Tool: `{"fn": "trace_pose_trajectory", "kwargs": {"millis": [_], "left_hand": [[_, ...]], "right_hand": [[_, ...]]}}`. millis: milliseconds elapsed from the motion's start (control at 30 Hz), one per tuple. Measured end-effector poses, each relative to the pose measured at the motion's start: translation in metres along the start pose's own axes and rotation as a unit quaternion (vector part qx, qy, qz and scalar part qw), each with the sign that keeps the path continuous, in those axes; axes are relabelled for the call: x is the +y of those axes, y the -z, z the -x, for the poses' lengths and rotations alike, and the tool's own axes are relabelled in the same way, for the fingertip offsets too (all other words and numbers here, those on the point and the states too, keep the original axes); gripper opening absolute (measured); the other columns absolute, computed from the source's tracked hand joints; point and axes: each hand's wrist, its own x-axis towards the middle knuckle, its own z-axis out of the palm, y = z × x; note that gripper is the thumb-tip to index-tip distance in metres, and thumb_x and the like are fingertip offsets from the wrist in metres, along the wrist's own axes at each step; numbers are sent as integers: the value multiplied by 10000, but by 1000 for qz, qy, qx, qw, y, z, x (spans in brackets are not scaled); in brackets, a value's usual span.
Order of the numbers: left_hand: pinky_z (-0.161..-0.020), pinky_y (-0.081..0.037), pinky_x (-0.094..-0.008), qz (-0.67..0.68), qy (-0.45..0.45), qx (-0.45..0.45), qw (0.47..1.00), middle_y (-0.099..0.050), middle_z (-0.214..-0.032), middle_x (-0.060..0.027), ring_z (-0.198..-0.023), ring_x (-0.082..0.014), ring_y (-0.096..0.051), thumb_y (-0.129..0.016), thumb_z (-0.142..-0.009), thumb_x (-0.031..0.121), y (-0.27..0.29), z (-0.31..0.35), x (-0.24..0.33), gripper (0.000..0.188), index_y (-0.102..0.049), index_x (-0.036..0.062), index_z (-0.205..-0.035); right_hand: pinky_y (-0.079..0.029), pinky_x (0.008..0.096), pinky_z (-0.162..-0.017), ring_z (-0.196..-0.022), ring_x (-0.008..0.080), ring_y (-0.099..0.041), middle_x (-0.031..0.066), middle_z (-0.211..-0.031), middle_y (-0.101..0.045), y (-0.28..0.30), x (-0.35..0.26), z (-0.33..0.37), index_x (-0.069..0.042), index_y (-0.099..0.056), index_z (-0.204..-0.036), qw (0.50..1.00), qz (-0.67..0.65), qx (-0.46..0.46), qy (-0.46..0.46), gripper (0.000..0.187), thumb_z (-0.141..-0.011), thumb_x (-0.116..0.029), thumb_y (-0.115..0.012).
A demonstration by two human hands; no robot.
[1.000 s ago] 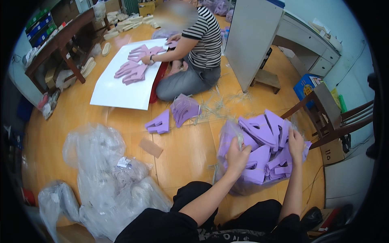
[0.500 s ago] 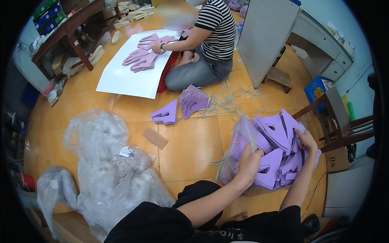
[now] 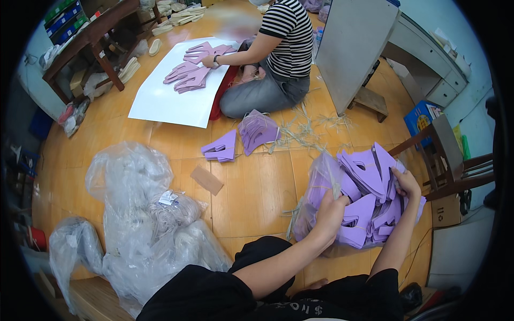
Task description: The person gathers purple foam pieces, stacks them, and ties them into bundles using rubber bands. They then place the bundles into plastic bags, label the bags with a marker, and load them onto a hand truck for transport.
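Observation:
At the lower right, bundles of flat purple cut-out pieces (image 3: pixel 363 211) fill a clear plastic bag (image 3: pixel 306 216) on the floor. My left hand (image 3: pixel 331 213) is closed on the bag's rim at the left side of the bundles. Against the right side of the pile, my right hand (image 3: pixel 408 184) has its fingers curled round the edge of a purple stack; some fingertips are hidden. Two more purple bundles, a smaller one (image 3: pixel 220 146) and a bigger one (image 3: pixel 258 132), lie on the floor farther off.
A co-worker (image 3: pixel 284 53) sits beside a white sheet (image 3: pixel 166 107) with purple pieces on it. Big clear plastic bags (image 3: pixel 134 214) lie at left, near a brown card (image 3: pixel 206 180). Straw-like strips (image 3: pixel 305 131) litter the floor. A wooden chair (image 3: pixel 455 155) stands at right.
My two hands keep their places on the bag and the purple pieces. The co-worker's hand has shifted slightly over the white sheet. The whole view has moved a little.

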Motion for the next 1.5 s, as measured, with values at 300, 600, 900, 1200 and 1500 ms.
{"fn": "trace_pose_trajectory", "kwargs": {"millis": [300, 600, 900, 1200, 1500], "left_hand": [[-835, -427, -311, 6, 15, 8, 1000, -557, -969, -72, -903, -159, -508, -573, -869, 126, 0, 2, 4, 230, -539, 16, -1068], [-788, -417, -307, -10, 12, 5, 1000, -550, -927, -61, -863, -149, -500, -579, -867, 123, 2, -3, -3, 208, -544, 29, -1049], [-803, -413, -302, -7, 24, 7, 1000, -547, -942, -62, -882, -150, -495, -572, -871, 126, 3, -1, -1, 216, -536, 25, -1059], [-793, -415, -297, 7, 20, 2, 1000, -533, -931, -52, -867, -143, -491, -568, -873, 113, 1, 0, 1, 202, -531, 31, -1053], [-796, -420, -298, 3, 21, 8, 1000, -538, -930, -51, -870, -144, -499, -569, -874, 108, 0, 2, 5, 191, -531, 34, -1047]], "right_hand": [[-292, 317, -318, -329, 158, -470, 52, -506, -544, -2, -7, 4, -11, -634, -1024, 999, 40, 8, 14, 412, -1013, -422, -602], [-277, 313, -310, -329, 160, -472, 55, -516, -550, -4, -9, 4, -5, -633, -1012, 999, 45, 23, -15, 411, -1011, -414, -606], [-285, 318, -307, -331, 161, -481, 54, -518, -551, -4, -8, 4, 5, -634, -997, 999, 41, 29, -1, 418, -1011, -412, -614], [-276, 316, -303, -325, 151, -469, 45, -514, -546, -4, -7, 1, -3, -642, -969, 999, 38, 32, -12, 407, -1013, -407, -613], [-283, 319, -300, -322, 155, -472, 49, -500, -546, -4, -6, 0, 0, -649, -963, 998, 49, 38, -7, 413, -1010, -409, -615]]}}
